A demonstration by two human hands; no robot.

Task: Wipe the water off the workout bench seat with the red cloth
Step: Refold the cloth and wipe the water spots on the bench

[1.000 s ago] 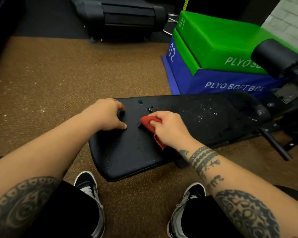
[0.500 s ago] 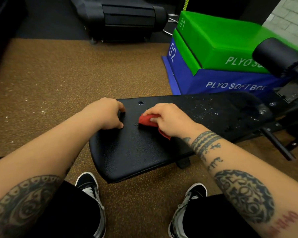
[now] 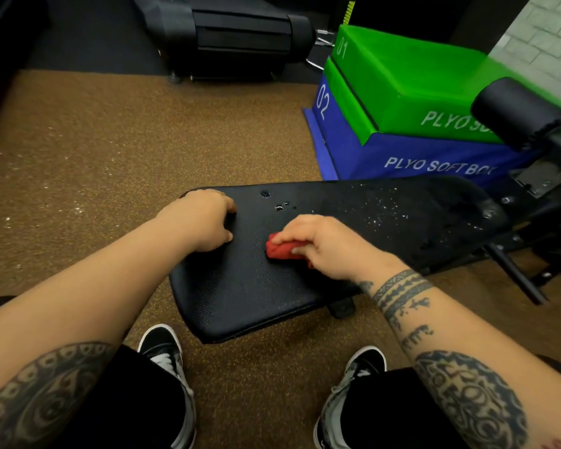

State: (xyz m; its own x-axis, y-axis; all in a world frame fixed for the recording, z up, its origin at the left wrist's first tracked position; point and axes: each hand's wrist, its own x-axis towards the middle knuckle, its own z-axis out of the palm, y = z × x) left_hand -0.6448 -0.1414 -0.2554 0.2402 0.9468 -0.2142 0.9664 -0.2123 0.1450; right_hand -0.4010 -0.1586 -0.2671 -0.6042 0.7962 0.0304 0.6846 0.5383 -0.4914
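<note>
The black padded bench seat [image 3: 240, 296] stretches from in front of me toward the right. My right hand [image 3: 331, 246] grips the bunched red cloth [image 3: 280, 249] and presses it on the seat's middle. My left hand [image 3: 204, 218] rests with curled fingers on the seat's far left edge, holding nothing. A few water drops [image 3: 280, 207] lie just beyond the cloth, and a spray of fine droplets [image 3: 386, 209] covers the seat farther right.
Stacked green [image 3: 412, 85] and blue [image 3: 402, 157] plyo soft boxes stand beyond the bench on the right. A black roller pad [image 3: 518, 111] and the bench frame [image 3: 512, 273] sit at right. A black machine [image 3: 234, 37] is at the back. My shoes [image 3: 166, 354] are under the seat's near edge.
My right hand slid the cloth away from me over the drops, then drew it back toward me. The drops beyond the cloth show again. My left hand stayed put.
</note>
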